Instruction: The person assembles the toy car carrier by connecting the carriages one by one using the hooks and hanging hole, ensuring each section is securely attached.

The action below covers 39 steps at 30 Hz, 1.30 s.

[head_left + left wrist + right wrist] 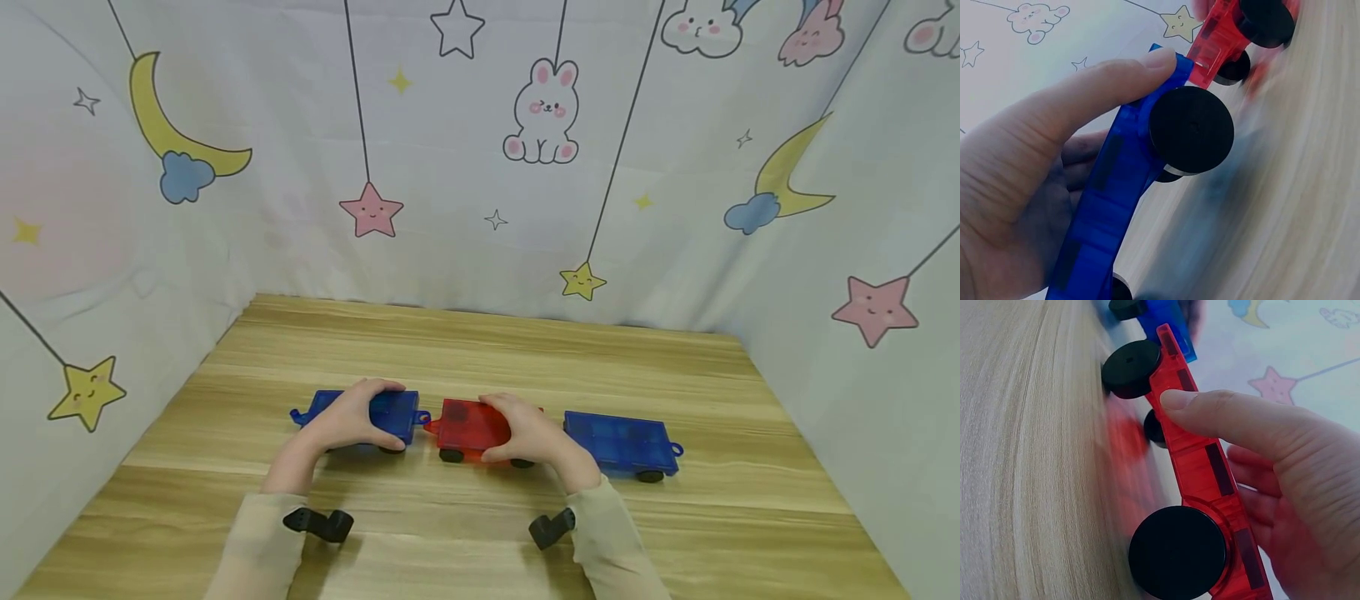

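My left hand [358, 418] grips a translucent blue toy car base [393, 410] with black wheels, thumb on the near side and fingers over the far side. A hook sticks out at its left end and a ring at its right. In the right wrist view, my right hand [1297, 456] holds a red translucent toy car base [1200, 456] by its long sides. The red base's hook lies at the blue ring in the head view; whether they are linked I cannot tell. To the right stands a second blue car base [621, 442], its left end partly behind my right hand.
The wood-grain table [450, 525] lies under all three bases. White cloth [465, 250] printed with moons, stars and rabbits hangs round the back and sides. Each sleeve carries a small black wrist camera [322, 525].
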Available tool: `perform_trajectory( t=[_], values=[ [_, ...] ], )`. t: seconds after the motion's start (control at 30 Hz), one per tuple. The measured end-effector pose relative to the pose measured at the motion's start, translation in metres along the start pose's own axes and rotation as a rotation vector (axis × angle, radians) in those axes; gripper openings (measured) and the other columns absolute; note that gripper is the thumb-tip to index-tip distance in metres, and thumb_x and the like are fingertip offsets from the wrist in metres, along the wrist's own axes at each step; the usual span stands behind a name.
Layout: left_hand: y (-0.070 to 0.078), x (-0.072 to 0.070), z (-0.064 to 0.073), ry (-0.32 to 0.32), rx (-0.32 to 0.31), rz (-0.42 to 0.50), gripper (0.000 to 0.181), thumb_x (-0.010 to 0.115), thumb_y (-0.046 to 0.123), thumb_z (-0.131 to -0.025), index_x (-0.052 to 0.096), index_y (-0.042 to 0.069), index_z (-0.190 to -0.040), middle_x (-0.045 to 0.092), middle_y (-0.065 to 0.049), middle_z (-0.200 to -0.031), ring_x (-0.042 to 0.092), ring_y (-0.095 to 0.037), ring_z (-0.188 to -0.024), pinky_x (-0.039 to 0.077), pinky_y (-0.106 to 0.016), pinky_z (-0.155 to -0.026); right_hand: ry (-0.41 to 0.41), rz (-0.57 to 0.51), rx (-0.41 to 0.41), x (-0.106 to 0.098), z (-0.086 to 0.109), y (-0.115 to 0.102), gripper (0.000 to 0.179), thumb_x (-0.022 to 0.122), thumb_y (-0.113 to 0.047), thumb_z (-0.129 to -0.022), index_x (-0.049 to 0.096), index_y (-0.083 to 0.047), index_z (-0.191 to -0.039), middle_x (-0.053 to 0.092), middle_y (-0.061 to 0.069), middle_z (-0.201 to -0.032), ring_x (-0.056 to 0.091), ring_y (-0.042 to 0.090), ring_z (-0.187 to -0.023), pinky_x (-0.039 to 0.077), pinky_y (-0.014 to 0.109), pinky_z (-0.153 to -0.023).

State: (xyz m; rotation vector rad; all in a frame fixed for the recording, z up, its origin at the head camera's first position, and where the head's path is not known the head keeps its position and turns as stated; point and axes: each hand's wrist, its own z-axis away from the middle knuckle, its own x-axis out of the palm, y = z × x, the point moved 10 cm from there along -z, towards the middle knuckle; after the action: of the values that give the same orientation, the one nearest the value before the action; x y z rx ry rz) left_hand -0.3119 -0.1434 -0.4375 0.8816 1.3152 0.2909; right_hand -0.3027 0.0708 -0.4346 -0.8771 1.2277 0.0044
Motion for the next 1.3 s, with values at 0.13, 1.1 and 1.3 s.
perform_trajectory(
  t=[0.13,1.1,1.3],
  values=[
    [0.0,0.0009,0.0002,-0.001,0.006,0.004,0.089,0.088,0.042,-0.068,0.05,0.007,-0.14,0.051,-0.02,-0.14,0.049,-0.04,-0.125,0.042,-0.06,-0.102,0.0,0.0,0.004,0.0015,0.0001,0.0004,0.086,0.083,-0.028,-0.077,0.041,-0.002,-0.147,0.045,0.017,-0.149,0.044,0.035,-0.135,0.039,0.052,-0.109],
    [-0.0011,0.0048,0.0003,0.004,0.048,-0.059,0.089,0.089,0.042,-0.065,0.053,0.004,-0.137,0.054,-0.018,-0.137,0.051,-0.038,-0.123,0.042,-0.058,-0.103,0.008,0.004,0.01,0.0078,-0.0006,-0.0014,0.087,0.082,-0.028,-0.078,0.039,-0.003,-0.149,0.043,0.015,-0.151,0.042,0.033,-0.137,0.039,0.051,-0.11],
    [-0.0012,0.0055,-0.0004,0.003,0.052,-0.069,0.089,0.09,0.042,-0.065,0.054,0.004,-0.136,0.054,-0.019,-0.137,0.048,-0.041,-0.128,0.034,-0.061,-0.109,0.014,0.001,0.004,0.0074,0.0007,-0.0036,0.087,0.082,-0.028,-0.078,0.039,-0.003,-0.149,0.043,0.016,-0.15,0.042,0.034,-0.137,0.038,0.051,-0.11]
  ],
)
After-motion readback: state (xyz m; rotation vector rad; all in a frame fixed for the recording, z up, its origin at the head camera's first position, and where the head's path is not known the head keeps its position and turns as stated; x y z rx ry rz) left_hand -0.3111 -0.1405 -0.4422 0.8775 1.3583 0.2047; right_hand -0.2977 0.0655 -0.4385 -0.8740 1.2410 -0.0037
